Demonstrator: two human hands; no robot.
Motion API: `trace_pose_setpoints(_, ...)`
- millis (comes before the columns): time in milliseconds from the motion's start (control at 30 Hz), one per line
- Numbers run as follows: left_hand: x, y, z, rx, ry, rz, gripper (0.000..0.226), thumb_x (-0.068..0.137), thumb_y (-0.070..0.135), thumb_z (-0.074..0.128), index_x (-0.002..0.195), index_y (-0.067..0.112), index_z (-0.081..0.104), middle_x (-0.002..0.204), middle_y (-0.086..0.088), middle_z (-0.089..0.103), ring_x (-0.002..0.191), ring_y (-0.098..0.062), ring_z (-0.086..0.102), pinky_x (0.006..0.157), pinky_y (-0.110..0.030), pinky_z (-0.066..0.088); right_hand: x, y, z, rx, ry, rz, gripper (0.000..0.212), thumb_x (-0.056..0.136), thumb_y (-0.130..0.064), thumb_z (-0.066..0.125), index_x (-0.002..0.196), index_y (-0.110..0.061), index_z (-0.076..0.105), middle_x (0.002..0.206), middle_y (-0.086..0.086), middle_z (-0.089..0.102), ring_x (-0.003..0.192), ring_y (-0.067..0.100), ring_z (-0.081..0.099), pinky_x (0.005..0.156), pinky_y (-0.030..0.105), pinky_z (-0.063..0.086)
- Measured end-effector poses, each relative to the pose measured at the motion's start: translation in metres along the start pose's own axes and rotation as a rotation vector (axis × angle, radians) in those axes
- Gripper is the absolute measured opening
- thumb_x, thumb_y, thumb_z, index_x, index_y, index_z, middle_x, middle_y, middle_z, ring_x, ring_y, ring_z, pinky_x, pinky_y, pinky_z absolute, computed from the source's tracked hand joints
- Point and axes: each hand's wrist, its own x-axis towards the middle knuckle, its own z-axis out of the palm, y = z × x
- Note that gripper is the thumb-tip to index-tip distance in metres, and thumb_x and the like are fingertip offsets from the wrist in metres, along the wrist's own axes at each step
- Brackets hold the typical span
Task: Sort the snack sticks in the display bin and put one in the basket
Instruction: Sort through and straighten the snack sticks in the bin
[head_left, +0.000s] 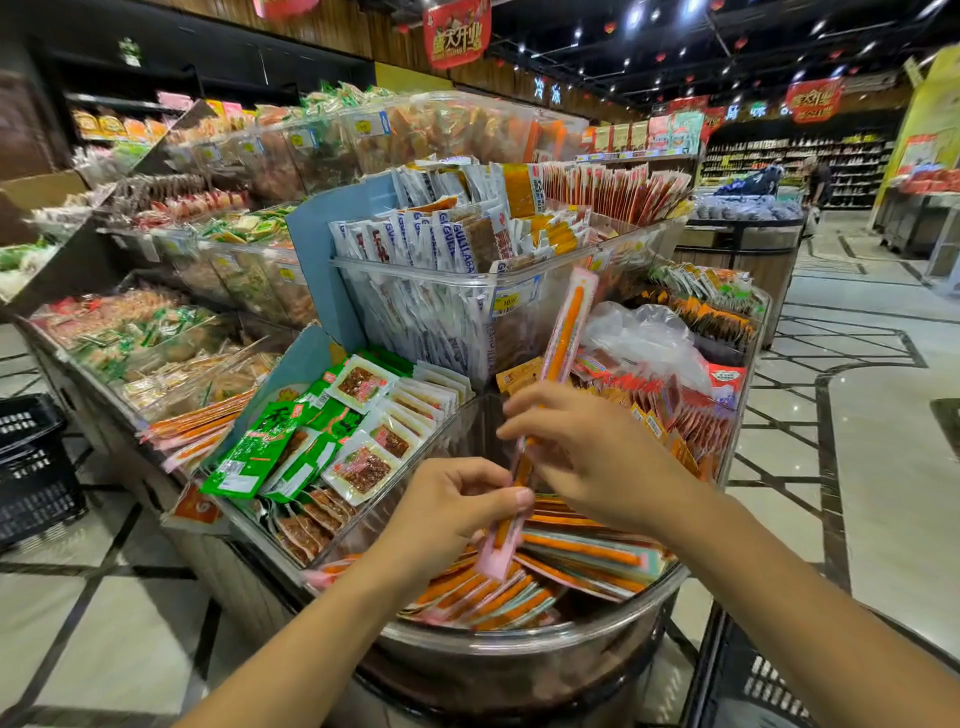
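A long orange snack stick in a pink wrapper (563, 332) stands nearly upright over the clear display bin (519, 642). My left hand (452, 514) pinches its lower part between thumb and fingers. My right hand (587, 457) holds its middle, fingers curled across it. Below them several more orange sticks (582, 558) lie piled flat in the bin. A black shopping basket (763, 680) shows at the bottom right, under my right forearm.
Green and white snack packs (332, 431) fill the bin to the left, red packs (691, 410) the bin to the right. Taller clear bins of packets (441, 291) rise behind. Another black basket (31, 467) sits on the floor at far left. Tiled aisle floor lies to the right.
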Motion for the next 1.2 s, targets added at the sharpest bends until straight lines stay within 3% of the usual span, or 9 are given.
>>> trace_pose_setpoints(67, 0.000, 0.000, -0.006, 0.052, 0.018, 0.020, 0.003, 0.085, 0.017, 0.078, 0.085, 0.016, 0.081, 0.078, -0.011, 0.075, 0.066, -0.020, 0.068, 0.066, -0.034, 0.055, 0.002, 0.002, -0.001, -0.010, -0.095, 0.006, 0.024, 0.094, -0.020, 0.066, 0.116, -0.025, 0.074, 0.118, -0.008, 0.064, 0.106, 0.014, 0.060, 0.084, 0.039, 0.054)
trace_pose_setpoints(167, -0.001, 0.006, -0.016, 0.040, 0.069, 0.040, 0.006, 0.086, 0.015, 0.077, 0.090, 0.014, 0.081, 0.075, -0.011, 0.075, 0.058, -0.023, 0.062, 0.053, -0.026, 0.051, 0.006, 0.004, -0.002, 0.000, -0.131, 0.043, 0.025, 0.094, -0.026, 0.069, 0.119, -0.028, 0.071, 0.108, -0.009, 0.060, 0.097, 0.015, 0.059, 0.078, 0.038, 0.052)
trace_pose_setpoints(233, -0.001, 0.014, -0.024, -0.008, 0.148, 0.076, 0.009, 0.082, 0.010, 0.079, 0.091, 0.008, 0.079, 0.075, -0.012, 0.075, 0.060, -0.020, 0.066, 0.051, -0.020, 0.051, 0.008, 0.007, 0.000, 0.026, -0.094, 0.064, 0.020, 0.092, -0.025, 0.071, 0.113, -0.028, 0.071, 0.100, -0.013, 0.056, 0.090, 0.011, 0.057, 0.075, 0.035, 0.050)
trace_pose_setpoints(333, 0.002, 0.025, -0.035, -0.133, 0.268, 0.141, 0.019, 0.076, 0.010, 0.081, 0.090, 0.000, 0.073, 0.074, -0.017, 0.074, 0.060, -0.020, 0.070, 0.049, -0.022, 0.053, 0.009, 0.005, 0.005, 0.111, -0.002, 0.156, 0.013, 0.091, -0.022, 0.073, 0.100, -0.028, 0.067, 0.091, -0.018, 0.057, 0.082, -0.005, 0.052, 0.069, 0.016, 0.040)
trace_pose_setpoints(433, 0.007, 0.037, -0.041, -0.162, 0.311, 0.235, 0.017, 0.073, 0.017, 0.081, 0.085, 0.007, 0.074, 0.077, -0.017, 0.075, 0.069, -0.023, 0.072, 0.055, -0.025, 0.055, 0.010, -0.006, 0.011, 0.261, 0.100, 0.261, 0.011, 0.091, -0.022, 0.073, 0.090, -0.027, 0.064, 0.079, -0.020, 0.058, 0.077, -0.009, 0.056, 0.065, 0.009, 0.040)
trace_pose_setpoints(633, 0.018, 0.068, -0.045, -0.023, 0.320, 0.369, 0.015, 0.082, 0.020, 0.075, 0.085, 0.006, 0.076, 0.076, -0.015, 0.076, 0.068, -0.028, 0.072, 0.059, -0.037, 0.052, 0.019, -0.017, 0.011, 0.467, 0.131, 0.363, 0.007, 0.093, -0.031, 0.069, 0.087, -0.029, 0.067, 0.079, -0.010, 0.067, 0.072, 0.006, 0.062, 0.064, 0.025, 0.051)
trace_pose_setpoints(767, 0.025, 0.085, -0.047, 0.121, 0.221, 0.435, 0.011, 0.085, 0.023, 0.071, 0.083, 0.015, 0.079, 0.072, -0.011, 0.075, 0.065, -0.021, 0.071, 0.054, -0.032, 0.051, 0.028, -0.019, -0.005, 0.628, 0.250, 0.377, 0.012, 0.099, -0.028, 0.061, 0.093, -0.025, 0.071, 0.076, -0.007, 0.067, 0.065, 0.006, 0.061, 0.058, 0.020, 0.050)
trace_pose_setpoints(900, 0.030, 0.091, -0.038, 0.258, 0.096, 0.412, 0.010, 0.086, 0.021, 0.072, 0.088, 0.014, 0.079, 0.068, -0.001, 0.074, 0.060, -0.010, 0.066, 0.052, -0.025, 0.050, 0.038, -0.024, -0.018, 0.664, 0.368, 0.333, 0.009, 0.097, -0.028, 0.064, 0.098, -0.023, 0.072, 0.082, -0.008, 0.069, 0.076, 0.007, 0.065, 0.065, 0.024, 0.054)
trace_pose_setpoints(1200, 0.035, 0.081, -0.020, 0.201, 0.092, 0.386, 0.009, 0.083, 0.010, 0.078, 0.081, 0.003, 0.072, 0.069, -0.010, 0.073, 0.061, -0.013, 0.066, 0.049, -0.022, 0.046, 0.032, -0.017, -0.017, 0.647, 0.336, 0.366, 0.015, 0.096, -0.028, 0.067, 0.084, -0.020, 0.071, 0.074, -0.006, 0.069, 0.071, 0.007, 0.063, 0.066, 0.028, 0.050)
